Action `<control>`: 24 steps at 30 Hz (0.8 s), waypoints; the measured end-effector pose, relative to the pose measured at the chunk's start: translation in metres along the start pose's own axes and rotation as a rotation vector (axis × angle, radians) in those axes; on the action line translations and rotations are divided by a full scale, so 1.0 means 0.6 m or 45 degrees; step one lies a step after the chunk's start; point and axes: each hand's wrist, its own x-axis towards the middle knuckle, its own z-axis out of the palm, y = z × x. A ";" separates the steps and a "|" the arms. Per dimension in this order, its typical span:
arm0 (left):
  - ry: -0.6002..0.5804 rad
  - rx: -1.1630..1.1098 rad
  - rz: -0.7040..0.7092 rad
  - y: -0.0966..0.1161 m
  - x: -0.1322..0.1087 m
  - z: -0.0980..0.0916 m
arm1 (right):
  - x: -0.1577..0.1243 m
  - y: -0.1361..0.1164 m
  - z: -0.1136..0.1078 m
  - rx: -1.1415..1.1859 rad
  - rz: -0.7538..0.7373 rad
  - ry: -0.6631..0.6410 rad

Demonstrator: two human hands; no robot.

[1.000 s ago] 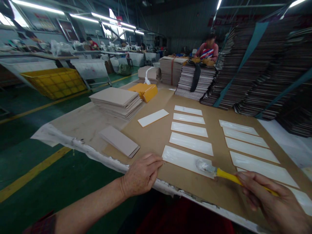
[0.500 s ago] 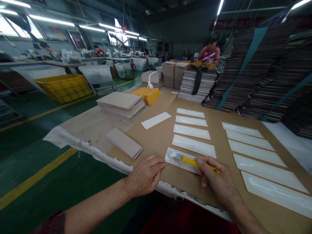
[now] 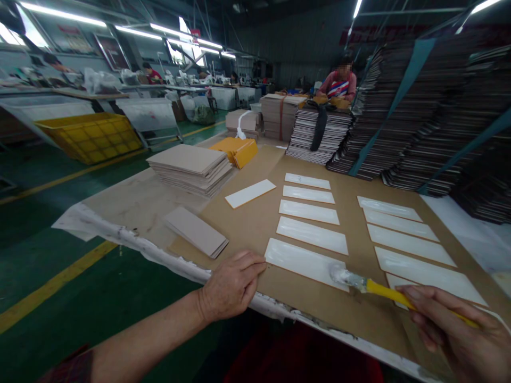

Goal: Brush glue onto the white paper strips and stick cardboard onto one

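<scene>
My right hand (image 3: pixel 455 324) grips a paintbrush (image 3: pixel 385 290) by its yellow handle. The white-coated bristles rest on the right end of the nearest white strip (image 3: pixel 297 258), which lies flat and has an orange edge. My left hand (image 3: pixel 233 284) is closed, its fingertips pressed together at that strip's left end. Behind it, several more glossy white strips (image 3: pixel 311 229) lie in a column. A second column of white strips (image 3: pixel 427 268) is on the right, its nearest pieces partly hidden by my right hand and the brush.
Left of the strips lie a slanted white strip (image 3: pixel 250 193), a few grey-brown boards (image 3: pixel 196 231) and a board stack (image 3: pixel 187 159). Behind are orange folded pieces (image 3: pixel 239 151) and tall strapped stacks (image 3: pixel 399 117). A person (image 3: pixel 341 82) works at the back. A yellow bin (image 3: pixel 91 135) stands left.
The brush has swept from the left end of the nearest strip to its right end, my right hand moving right with it. My left hand stays at the strip's left end. The view shifted slightly.
</scene>
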 end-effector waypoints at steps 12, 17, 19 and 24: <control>0.013 0.038 0.005 0.002 0.003 -0.001 | -0.041 -0.001 0.151 -0.102 -0.090 -0.440; -0.004 0.037 -0.009 0.001 0.000 -0.001 | -0.033 0.000 0.120 -0.167 -0.100 -0.404; -0.005 0.030 0.001 0.000 0.000 -0.002 | -0.020 0.003 0.079 -0.181 -0.069 -0.338; 0.009 0.037 0.000 0.001 0.000 0.000 | 0.008 0.017 -0.010 -0.153 0.003 -0.134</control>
